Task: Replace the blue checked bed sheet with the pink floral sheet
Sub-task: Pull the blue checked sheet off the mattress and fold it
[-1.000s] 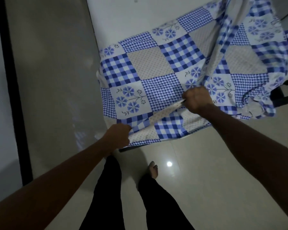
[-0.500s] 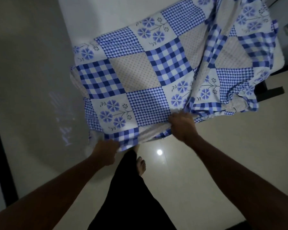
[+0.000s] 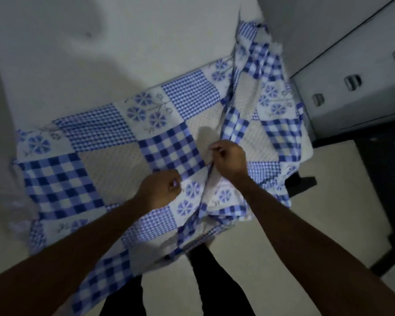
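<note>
Both hands have shifted from the near hem, where they were apart half a second ago, up onto the middle of the blue checked patchwork bed sheet [image 3: 114, 160], and they now sit close together. More of the cloth has come off the bed: its near edge hangs below the forearms and drapes in front of the person's black-trousered legs [image 3: 217, 281].

The left hand [image 3: 161, 190] is curled, with its fingers bunching the fabric just beside a flower patch. The right hand [image 3: 229, 161] pinches a raised fold that runs down from it toward the hem. A small gap of cloth lies between the two hands.

The far part of the sheet lies on the bare white mattress [image 3: 100, 53], covering only its near end, with a twisted strip trailing up along the right side. The right corner spills over a dark bed frame [image 3: 306, 182]. A grey cabinet [image 3: 363, 106] with metal handles [image 3: 352, 82] stands to the right, on the pale tiled floor [image 3: 283, 258].
</note>
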`<state>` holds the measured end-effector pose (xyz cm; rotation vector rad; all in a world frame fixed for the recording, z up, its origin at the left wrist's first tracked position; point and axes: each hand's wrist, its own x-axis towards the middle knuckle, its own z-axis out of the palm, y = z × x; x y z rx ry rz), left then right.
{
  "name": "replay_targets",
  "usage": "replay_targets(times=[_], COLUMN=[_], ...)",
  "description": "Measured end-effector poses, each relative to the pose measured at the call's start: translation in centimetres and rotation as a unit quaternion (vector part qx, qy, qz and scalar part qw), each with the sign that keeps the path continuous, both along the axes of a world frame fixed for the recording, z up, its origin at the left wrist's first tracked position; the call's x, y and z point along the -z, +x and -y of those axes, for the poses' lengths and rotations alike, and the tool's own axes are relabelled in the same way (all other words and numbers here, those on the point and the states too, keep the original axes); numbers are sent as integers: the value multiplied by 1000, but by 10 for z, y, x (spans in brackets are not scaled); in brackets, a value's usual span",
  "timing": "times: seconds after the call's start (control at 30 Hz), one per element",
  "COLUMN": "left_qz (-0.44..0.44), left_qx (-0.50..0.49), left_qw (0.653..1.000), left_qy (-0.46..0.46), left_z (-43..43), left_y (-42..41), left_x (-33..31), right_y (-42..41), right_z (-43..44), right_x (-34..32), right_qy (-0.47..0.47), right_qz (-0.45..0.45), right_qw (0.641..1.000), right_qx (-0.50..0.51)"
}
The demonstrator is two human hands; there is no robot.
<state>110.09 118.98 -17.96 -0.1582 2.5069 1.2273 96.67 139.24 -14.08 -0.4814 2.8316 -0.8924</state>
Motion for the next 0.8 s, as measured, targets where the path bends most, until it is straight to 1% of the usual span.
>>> replay_targets(times=[0.07, 0.13, 0.2, 0.23, 0.3, 0.33, 0.4, 0.47, 0.53, 0.6, 0.7, 0.77, 0.8], left_qz=[33, 28, 10, -5, -57, -88, -138, -165, -156, -130, -135, -138, -129], left_qx=[-19, -37, -84, -101, -124, -140, -178, -175, -149, -147, -152, -141, -134], left_qw=[999, 997, 995, 994, 991, 986, 967, 949, 946, 946, 924, 913, 913], left_qy=[36, 60, 60, 52, 11, -22, -115, -203, -243, -257, -323, -358, -363], left_z=[-20, -46, -70, -84, -110, -122, -144, -165, -181, -193, -202, -207, -209], left_y=[-55, -109, -158, -181, -227, -248, -288, -322, -349, -365, -372, -372, -372], left_x=[-2, -3, -1, 1, 4, 5, -1, -4, 3, 14, 29, 31, 31], right_y=[-49, -102, -162, -192, -251, -277, -327, -369, -403, -426, -445, -450, -450], right_z=[-18, -38, -56, -64, -77, -84, -97, -105, -106, -102, -92, -88, -89], right_x=[1, 11, 19, 20, 20, 22, 27, 37, 46, 52, 54, 54, 53], right_qy=[-25, -37, -62, -60, -36, -41, -101, -150, -187, -224, -236, -265, -287], right_qz=[21, 44, 41, 41, 43, 43, 76, 144, 188, 207, 177, 165, 175], right_qw=[996, 987, 979, 980, 984, 984, 976, 961, 939, 918, 928, 917, 905], right_qx=[83, 153, 187, 187, 171, 171, 177, 182, 221, 252, 226, 247, 262])
